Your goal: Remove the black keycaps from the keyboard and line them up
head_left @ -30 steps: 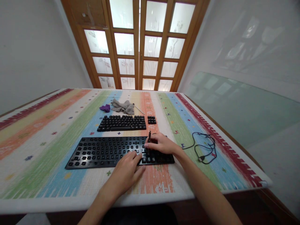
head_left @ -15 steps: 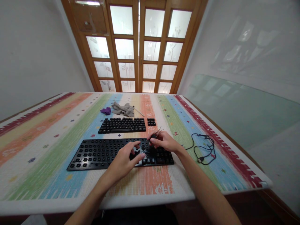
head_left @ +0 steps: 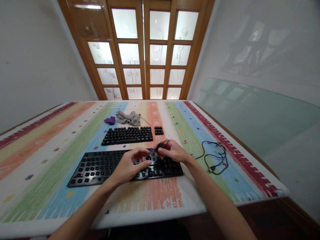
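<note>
A black keyboard (head_left: 93, 167) lies near the table's front edge. Its left and middle parts show bare switches, while keycaps (head_left: 172, 169) still sit at its right end. Over the right half of the board, my left hand (head_left: 131, 163) is bent with thumb and fingertips around a small black keycap (head_left: 148, 157). My right hand (head_left: 172, 150) grips a keycap puller (head_left: 160, 147) by its black part, and the thin wire prongs stick up beyond the fingers. Both hands' fingertips are close together. Behind the board, loose black keycaps (head_left: 127, 135) are laid out in rows.
A smaller block of keycaps (head_left: 159, 130) lies right of the rows. Farther back are a grey cloth (head_left: 128, 118), a purple cloth (head_left: 110, 120) and a thin rod (head_left: 145, 120). A coiled black USB cable (head_left: 212, 168) lies on the striped tablecloth (head_left: 82, 133) at right.
My left fingers have closed around a keycap and come nearer my right hand. The puller has turned slightly in my right hand. The view has shifted a little.
</note>
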`<state>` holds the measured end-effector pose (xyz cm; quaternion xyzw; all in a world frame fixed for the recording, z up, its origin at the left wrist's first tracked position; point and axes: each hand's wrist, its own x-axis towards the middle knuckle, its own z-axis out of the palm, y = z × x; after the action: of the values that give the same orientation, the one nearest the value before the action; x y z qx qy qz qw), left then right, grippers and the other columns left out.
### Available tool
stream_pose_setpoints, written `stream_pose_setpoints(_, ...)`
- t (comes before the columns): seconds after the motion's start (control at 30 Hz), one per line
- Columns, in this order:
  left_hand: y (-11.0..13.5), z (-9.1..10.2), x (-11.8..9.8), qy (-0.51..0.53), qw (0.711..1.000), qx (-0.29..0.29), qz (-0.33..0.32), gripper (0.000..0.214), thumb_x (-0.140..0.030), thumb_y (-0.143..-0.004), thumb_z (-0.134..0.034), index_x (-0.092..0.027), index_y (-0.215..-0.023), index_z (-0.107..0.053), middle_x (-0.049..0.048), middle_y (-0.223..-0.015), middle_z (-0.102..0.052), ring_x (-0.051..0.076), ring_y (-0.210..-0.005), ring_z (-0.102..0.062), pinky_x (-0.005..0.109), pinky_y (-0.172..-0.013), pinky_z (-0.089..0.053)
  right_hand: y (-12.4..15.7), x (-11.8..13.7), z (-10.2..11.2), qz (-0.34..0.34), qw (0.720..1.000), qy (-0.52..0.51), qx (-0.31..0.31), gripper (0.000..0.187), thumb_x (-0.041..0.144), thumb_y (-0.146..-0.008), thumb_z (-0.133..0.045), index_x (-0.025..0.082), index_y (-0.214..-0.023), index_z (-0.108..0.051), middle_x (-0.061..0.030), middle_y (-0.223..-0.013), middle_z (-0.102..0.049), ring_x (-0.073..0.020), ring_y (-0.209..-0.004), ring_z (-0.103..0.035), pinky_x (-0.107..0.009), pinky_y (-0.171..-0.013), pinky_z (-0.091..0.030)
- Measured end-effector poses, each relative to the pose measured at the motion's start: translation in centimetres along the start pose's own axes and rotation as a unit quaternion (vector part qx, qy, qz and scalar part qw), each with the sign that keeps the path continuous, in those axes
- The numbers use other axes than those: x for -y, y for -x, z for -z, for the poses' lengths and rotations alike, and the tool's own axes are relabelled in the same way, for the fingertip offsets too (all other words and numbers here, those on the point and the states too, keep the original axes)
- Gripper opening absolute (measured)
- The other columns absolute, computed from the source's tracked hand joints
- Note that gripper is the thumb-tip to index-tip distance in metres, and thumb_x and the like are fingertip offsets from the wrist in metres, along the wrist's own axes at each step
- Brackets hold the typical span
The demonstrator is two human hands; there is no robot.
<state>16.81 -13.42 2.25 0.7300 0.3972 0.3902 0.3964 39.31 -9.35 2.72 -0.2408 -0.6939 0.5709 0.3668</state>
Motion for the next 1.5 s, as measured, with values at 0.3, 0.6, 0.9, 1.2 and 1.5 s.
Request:
stream_pose_setpoints(0.3,-2.3,0.7,-0.1,-0.208,0.962,-0.014,-0.178,0.013,-0.022,-0.088,-0.063,-0.019,-0.099,-0.069,0.0037,-0.095,-0.074,0.016,-0.083,-0.068,0.028,-0.078,-0.054,-0.3,-0.5,0.2,0.001,0.991,0.091,-0.095,0.041,0.055,-0.086,-0.061,0.015,-0.095,-0.062,-0.0010,-0.074,-0.062,-0.0096,-0.054,-0.056,-0.023,-0.054,-0.046)
stream_pose_setpoints(0.6,-9.2,-0.7,2.5,-0.305,0.931,0.024,-0.199,0.014,-0.021,-0.088,-0.064,-0.018,-0.101,-0.069,0.0056,-0.091,-0.070,0.019,-0.087,-0.064,0.030,-0.081,-0.051,-0.7,-1.2,2.1,0.011,0.904,0.191,-0.383,0.044,0.057,-0.086,-0.056,0.013,-0.087,-0.064,-0.0050,-0.068,-0.066,-0.0138,-0.050,-0.057,-0.026,-0.052,-0.046)
stream_pose_setpoints(0.9,-14.0,-3.7,4.3,-0.410,0.890,0.109,-0.170,0.009,-0.017,-0.081,-0.067,-0.016,-0.087,-0.074,0.0088,-0.085,-0.066,0.023,-0.087,-0.060,0.032,-0.080,-0.048,-0.6,-0.6,2.4,0.029,0.863,0.182,-0.471,0.047,0.060,-0.084,-0.056,0.013,-0.090,-0.064,-0.0079,-0.071,-0.070,-0.0154,-0.051,-0.059,-0.026,-0.051,-0.047)
stream_pose_setpoints(1.2,-14.6,-3.4,5.0,-0.399,0.888,0.114,-0.197,0.013,-0.013,-0.082,-0.062,-0.016,-0.078,-0.074,0.0081,-0.085,-0.073,0.024,-0.091,-0.059,0.036,-0.088,-0.045,-0.5,-0.4,2.6,0.045,0.865,0.177,-0.466,0.039,0.053,-0.086,-0.058,0.014,-0.089,-0.064,-0.0060,-0.070,-0.069,-0.0144,-0.051,-0.059,-0.025,-0.051,-0.047)
stream_pose_setpoints(1.5,-15.6,-3.7,5.3,-0.414,0.881,0.107,-0.203,0.016,-0.011,-0.081,-0.060,-0.016,-0.082,-0.075,0.0084,-0.086,-0.073,0.023,-0.086,-0.059,0.037,-0.085,-0.047,-0.5,-0.4,2.6,0.046,0.868,0.185,-0.459,0.039,0.053,-0.087,-0.058,0.015,-0.088,-0.064,-0.0056,-0.071,-0.069,-0.0141,-0.051,-0.059,-0.026,-0.052,-0.047)
